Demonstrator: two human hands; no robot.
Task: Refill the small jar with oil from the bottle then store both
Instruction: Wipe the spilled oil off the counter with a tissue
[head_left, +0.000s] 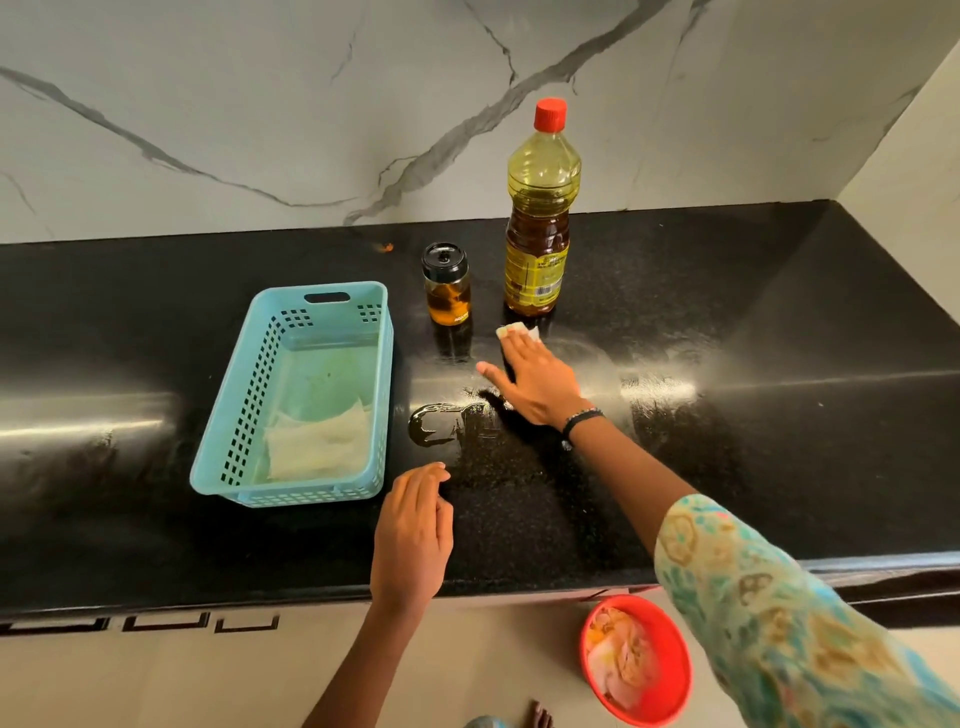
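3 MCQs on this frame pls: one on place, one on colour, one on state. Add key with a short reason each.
1. Where does the small jar stand?
A. inside the basket
B. on the counter, left of the oil bottle
C. in the red bowl

2. What colour is the oil bottle's cap?
A. red
B. green
C. black

3. What is the right hand doing?
A. gripping the oil bottle
B. lifting the basket
C. pressing a tissue flat on the counter

Key:
1 B: the jar stands on the counter between the basket and the oil bottle.
2 A: the cap is plainly red.
3 C: straight fingers lie over the tissue near the bottle's base.
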